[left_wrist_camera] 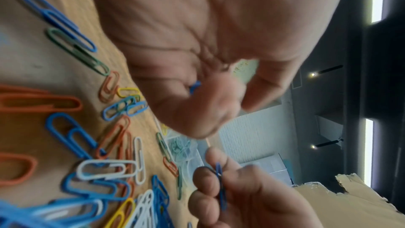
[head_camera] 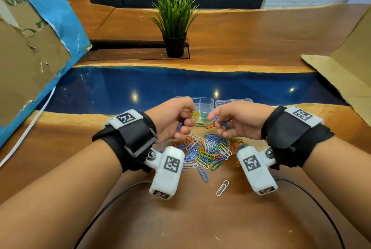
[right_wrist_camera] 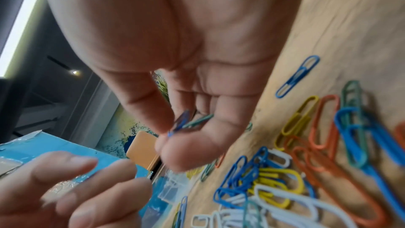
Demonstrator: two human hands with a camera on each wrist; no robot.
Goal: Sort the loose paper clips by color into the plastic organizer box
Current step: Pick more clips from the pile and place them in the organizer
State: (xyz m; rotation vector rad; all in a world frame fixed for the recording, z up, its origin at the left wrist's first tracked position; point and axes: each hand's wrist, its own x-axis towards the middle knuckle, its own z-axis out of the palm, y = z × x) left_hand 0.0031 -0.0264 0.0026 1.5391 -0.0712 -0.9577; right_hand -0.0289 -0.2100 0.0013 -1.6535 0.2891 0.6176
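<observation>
A pile of loose paper clips (head_camera: 208, 150) in blue, white, orange, yellow and green lies on the wooden table between my wrists. Behind it stands the clear plastic organizer box (head_camera: 202, 99), with yellow clips (head_camera: 195, 115) and green clips (head_camera: 204, 116) in separate compartments. My left hand (head_camera: 185, 124) hovers above the pile and pinches one blue clip (head_camera: 180, 125) (left_wrist_camera: 194, 87) in curled fingers. My right hand (head_camera: 215, 123) faces it, a few centimetres away. It pinches a blue clip (right_wrist_camera: 180, 122) together with a green one (right_wrist_camera: 198, 120).
A second clear box (head_camera: 233, 101) stands right of the organizer. One white clip (head_camera: 222, 188) and one blue clip (head_camera: 202, 174) lie apart, nearer to me. A potted plant (head_camera: 174, 27) stands at the back, with cardboard panels left (head_camera: 30, 58) and right (head_camera: 345, 72). Black cables (head_camera: 313, 200) run over the near table.
</observation>
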